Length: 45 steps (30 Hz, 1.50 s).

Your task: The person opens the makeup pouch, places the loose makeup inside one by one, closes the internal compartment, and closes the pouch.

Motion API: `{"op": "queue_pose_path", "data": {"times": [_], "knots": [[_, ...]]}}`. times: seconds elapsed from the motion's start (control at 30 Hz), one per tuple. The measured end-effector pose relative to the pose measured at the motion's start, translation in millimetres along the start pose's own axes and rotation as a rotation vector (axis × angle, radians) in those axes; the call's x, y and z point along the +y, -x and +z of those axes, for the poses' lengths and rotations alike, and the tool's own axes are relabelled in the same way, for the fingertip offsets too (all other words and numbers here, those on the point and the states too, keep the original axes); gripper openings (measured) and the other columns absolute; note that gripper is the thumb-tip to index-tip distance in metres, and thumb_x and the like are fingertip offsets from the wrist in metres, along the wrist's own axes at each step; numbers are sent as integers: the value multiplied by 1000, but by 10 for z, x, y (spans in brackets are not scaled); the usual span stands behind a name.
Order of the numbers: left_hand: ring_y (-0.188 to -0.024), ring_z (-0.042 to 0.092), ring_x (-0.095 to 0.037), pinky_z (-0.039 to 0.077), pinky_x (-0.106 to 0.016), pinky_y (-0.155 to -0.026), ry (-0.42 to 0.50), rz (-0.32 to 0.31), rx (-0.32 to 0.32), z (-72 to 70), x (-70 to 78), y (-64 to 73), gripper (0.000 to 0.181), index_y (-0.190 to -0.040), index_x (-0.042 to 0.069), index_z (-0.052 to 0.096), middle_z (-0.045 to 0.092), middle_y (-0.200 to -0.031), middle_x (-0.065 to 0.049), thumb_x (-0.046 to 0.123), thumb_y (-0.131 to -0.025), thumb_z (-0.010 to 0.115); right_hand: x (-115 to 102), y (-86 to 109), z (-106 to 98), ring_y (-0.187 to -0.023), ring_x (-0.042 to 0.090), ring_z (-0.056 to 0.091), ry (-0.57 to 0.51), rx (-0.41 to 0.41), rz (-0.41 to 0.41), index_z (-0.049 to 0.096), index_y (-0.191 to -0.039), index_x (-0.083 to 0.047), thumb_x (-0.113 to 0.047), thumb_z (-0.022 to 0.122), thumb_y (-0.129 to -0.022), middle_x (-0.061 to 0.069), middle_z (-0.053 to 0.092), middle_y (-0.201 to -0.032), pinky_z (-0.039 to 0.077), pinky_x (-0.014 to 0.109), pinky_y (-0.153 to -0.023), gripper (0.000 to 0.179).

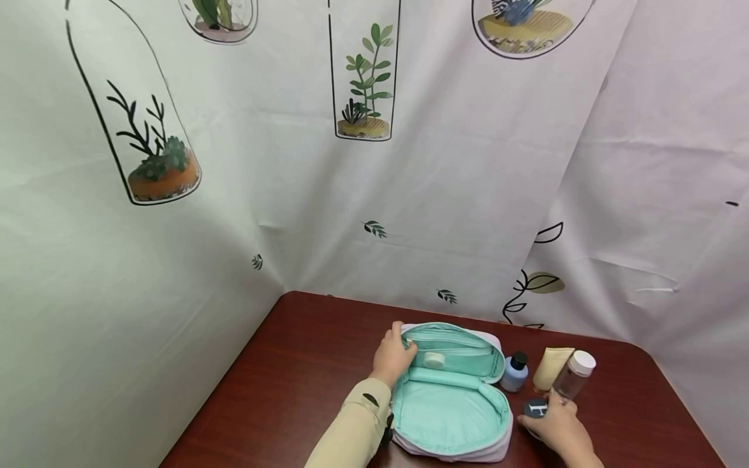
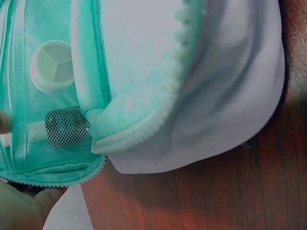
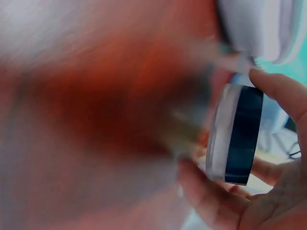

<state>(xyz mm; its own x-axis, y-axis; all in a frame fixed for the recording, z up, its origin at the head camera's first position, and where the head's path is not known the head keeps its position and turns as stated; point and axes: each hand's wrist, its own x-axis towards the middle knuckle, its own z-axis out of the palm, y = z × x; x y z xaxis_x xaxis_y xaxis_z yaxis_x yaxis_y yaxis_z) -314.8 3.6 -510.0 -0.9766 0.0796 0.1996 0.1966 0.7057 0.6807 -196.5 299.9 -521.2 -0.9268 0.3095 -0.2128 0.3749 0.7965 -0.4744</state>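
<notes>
A toiletry bag (image 1: pixel 447 416) with mint-green lining lies unzipped on the table, its flap raised at the back. My left hand (image 1: pixel 393 354) grips the left edge of that flap, thumb inside and fingers behind. Behind the flap's mesh, the left wrist view has a round white item (image 2: pixel 52 67) and a dark-ended, pale item (image 2: pixel 67 127). To the right of the bag, my right hand (image 1: pixel 558 429) holds a flat round jar (image 1: pixel 535 408) by its sides. Its dark lid (image 3: pixel 243 136) stands over a pale, clear body in the right wrist view.
A blue bottle (image 1: pixel 514 375) with a black cap stands beside the bag's right side. Further right are a cream tube (image 1: pixel 552 368) and a clear bottle (image 1: pixel 570 380) with a white cap, just beyond my right hand. A printed cloth (image 1: pixel 328 208) hangs behind the brown table (image 1: pixel 263 390).
</notes>
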Motion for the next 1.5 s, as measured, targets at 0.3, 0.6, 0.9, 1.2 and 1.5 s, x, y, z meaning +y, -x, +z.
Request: {"op": "queue_pose_path", "data": {"times": [0.3,0.6,0.9,1.2,1.5], "knots": [[-88,56,-27,45,-42,-63,-19,-61,-18,-51,98,14,51,-127,7,41,55,-103,-12,32,-87,61,-371,147,-113,-79,41,54,95,174,-289,53,-119,3,-28,85,-60,32,45,-92,44,52,-62,74],[-87,55,-26,45,-41,-63,-53,-85,-39,-46,102,7,62,-124,9,39,53,-99,-10,43,-81,68,-776,144,-242,-94,41,54,21,231,-512,49,-129,-3,-1,61,-81,24,55,-104,43,54,-76,50],[-88,55,-28,46,-43,-62,-40,-91,-50,-49,89,14,66,-124,8,39,53,-101,-12,40,-77,73,-1295,-47,-69,-96,30,58,-179,383,-696,60,-106,-6,8,72,-72,12,59,-106,47,47,-77,38],[-89,55,-28,46,-43,-64,-26,-113,-73,-36,102,16,68,-125,7,37,52,-106,-14,37,-77,75,-1428,-160,262,-94,25,61,89,544,-875,65,-106,-12,-1,79,-68,5,62,-105,48,42,-77,42],[-88,55,-27,46,-42,-63,-13,-108,-74,-39,104,4,71,-125,5,35,51,-108,-14,34,-75,76,-1318,-208,248,-91,24,61,230,577,-880,70,-101,-15,2,78,-67,6,62,-99,46,44,-77,39]]}}
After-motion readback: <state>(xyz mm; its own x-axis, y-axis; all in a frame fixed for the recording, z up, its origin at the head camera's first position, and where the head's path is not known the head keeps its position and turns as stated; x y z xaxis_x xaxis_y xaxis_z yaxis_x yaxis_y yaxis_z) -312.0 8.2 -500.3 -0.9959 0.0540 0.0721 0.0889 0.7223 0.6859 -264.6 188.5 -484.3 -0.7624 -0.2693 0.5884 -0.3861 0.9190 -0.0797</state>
